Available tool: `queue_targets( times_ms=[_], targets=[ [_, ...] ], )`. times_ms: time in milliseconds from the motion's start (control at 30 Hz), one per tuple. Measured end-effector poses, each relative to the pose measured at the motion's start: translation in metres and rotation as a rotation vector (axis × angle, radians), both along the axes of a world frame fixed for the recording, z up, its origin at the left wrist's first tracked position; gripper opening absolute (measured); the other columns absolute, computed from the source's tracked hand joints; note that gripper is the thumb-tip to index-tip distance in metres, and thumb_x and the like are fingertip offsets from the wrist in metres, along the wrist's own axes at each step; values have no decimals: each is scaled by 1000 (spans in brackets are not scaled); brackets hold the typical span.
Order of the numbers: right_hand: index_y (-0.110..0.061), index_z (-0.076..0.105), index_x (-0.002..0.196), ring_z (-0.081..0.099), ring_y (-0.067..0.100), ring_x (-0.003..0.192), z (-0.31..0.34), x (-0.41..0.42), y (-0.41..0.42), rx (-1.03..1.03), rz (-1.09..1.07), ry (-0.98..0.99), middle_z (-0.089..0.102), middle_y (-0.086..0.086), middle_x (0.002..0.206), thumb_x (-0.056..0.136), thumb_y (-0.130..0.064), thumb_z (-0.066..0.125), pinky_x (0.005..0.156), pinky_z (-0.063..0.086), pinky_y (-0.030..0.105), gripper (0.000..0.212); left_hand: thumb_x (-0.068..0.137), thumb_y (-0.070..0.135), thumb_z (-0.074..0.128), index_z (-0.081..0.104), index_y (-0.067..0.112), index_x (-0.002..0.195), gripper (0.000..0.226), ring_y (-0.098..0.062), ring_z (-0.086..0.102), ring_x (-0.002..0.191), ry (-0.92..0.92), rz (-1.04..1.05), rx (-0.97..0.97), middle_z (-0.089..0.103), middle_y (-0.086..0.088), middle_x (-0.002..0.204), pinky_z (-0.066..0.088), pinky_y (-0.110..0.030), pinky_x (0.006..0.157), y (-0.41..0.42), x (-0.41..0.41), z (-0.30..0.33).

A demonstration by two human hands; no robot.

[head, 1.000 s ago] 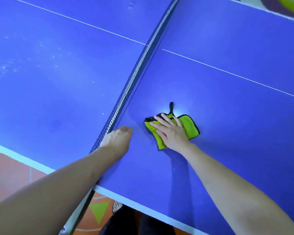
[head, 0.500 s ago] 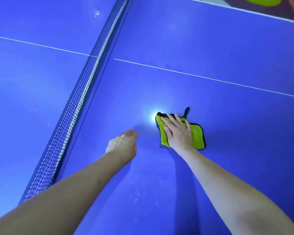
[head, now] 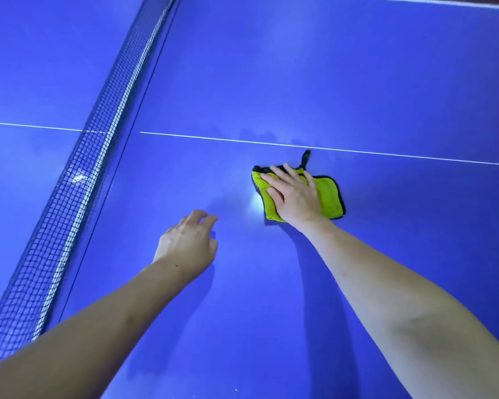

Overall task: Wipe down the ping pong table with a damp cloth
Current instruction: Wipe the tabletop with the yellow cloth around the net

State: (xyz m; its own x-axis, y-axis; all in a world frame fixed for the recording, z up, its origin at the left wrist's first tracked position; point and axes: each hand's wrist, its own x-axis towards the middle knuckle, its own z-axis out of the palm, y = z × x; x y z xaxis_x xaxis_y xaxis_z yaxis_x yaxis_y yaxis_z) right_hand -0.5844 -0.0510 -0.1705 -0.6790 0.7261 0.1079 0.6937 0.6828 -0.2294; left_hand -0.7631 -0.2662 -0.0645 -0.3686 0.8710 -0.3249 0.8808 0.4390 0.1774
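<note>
1. Your right hand has its fingers flat and spread, pressing the green cloth onto the blue table, just short of the white centre line.
2. Your left hand is loosely curled, holding nothing.
3. Keep the palm flat, overlap strokes, and stay clear of the net.

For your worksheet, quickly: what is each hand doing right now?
Left hand: open, fingers loosely curled, holding nothing.
Right hand: open, pressing flat on the green cloth.

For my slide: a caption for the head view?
Right hand presses a green cloth flat on the blue table; left hand hovers open.
</note>
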Motion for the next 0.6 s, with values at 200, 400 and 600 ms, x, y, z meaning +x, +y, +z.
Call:
queue_targets(
  times_ms=[200, 400, 600],
  targets=[
    [-47, 49, 150, 28, 28, 158, 7, -2, 3, 75, 19, -41, 36, 0, 168, 106, -45, 48, 122, 20, 65, 44, 95, 29, 43, 46, 30, 141, 46, -17, 47, 128, 50, -25, -10, 41, 8, 145, 45, -37, 94, 12, 5, 9],
    [-14, 28, 164, 23, 35, 155, 23, -15, -38, -174, -629, -62, 32, 17, 165, 100, -71, 37, 119, 23, 61, 86, 96, 30, 43, 45, 30, 142, 46, -18, 48, 127, 55, -20, -5, 41, 8, 145, 45, -37, 95, 17, 10, 13],
    [-10, 11, 168, -1, 33, 162, 16, -20, -10, -252, -284, -146, 5, 13, 176, 107, -57, 38, 125, -6, 63, 82, 95, 29, 43, 45, 29, 142, 47, -18, 47, 128, 46, -5, -1, 40, 7, 146, 45, -37, 95, 15, 16, 12]
  ],
)
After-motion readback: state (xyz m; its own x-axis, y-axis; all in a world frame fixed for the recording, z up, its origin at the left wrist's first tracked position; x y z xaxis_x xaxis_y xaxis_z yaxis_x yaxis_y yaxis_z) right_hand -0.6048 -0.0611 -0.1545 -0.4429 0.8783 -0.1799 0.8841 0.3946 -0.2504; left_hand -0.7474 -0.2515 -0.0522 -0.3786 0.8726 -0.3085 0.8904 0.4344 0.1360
